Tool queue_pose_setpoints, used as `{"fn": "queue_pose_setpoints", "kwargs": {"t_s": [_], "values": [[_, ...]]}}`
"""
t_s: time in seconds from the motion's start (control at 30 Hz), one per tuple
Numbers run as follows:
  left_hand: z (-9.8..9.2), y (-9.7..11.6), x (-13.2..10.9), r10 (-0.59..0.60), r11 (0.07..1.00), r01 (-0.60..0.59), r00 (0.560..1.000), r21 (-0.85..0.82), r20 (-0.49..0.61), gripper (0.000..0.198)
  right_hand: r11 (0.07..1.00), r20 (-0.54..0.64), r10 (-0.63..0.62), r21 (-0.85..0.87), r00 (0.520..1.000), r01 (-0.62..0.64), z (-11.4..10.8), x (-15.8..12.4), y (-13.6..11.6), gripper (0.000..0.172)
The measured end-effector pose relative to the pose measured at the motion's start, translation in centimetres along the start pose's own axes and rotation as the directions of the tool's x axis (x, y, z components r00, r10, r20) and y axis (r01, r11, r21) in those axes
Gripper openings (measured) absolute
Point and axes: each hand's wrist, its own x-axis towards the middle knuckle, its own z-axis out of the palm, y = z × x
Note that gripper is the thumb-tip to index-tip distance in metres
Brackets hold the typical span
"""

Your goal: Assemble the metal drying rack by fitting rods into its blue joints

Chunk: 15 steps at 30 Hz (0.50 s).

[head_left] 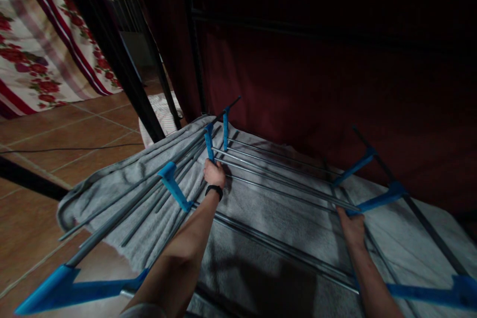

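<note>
A half-built rack of grey metal tubes (pixel 276 186) and blue plastic brackets lies over a grey blanket (pixel 276 268). My left hand (pixel 214 173), with a black band at the wrist, is closed around the lower end of a blue bracket (pixel 209 143), where a tube meets it. On the right side my right hand (pixel 351 228) grips the near end of another blue bracket (pixel 383 198), beside the tube ends; my palm hides part of that joint. A long tube (pixel 122 212) runs through the left brackets, and a dark tube (pixel 432 231) through the right ones.
Loose tubes (pixel 147 217) lie on the blanket at the left. Black posts (pixel 112 54) and a dark red curtain (pixel 316 89) bound the bed-like surface. Beyond are a tiled floor (pixel 89 126), a thin cable (pixel 74 149) and a floral cloth (pixel 44 49).
</note>
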Motion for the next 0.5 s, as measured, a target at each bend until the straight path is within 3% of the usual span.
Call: {"fn": "queue_pose_setpoints", "kwargs": {"t_s": [0.2, 0.5], "values": [[0.6, 0.3, -0.2, 0.002, 1.0, -0.002, 1.0, 0.011, -0.023, 0.045, 0.998, -0.014, 0.057, -0.021, 0.998, -0.058, -0.4, -0.4, -0.6, 0.063], [1.5, -0.2, -0.1, 0.0, 1.0, -0.001, 0.998, -0.007, -0.064, 0.037, 0.999, -0.047, 0.024, 0.04, 0.999, -0.022, -0.9, -2.0, -2.4, 0.046]]}}
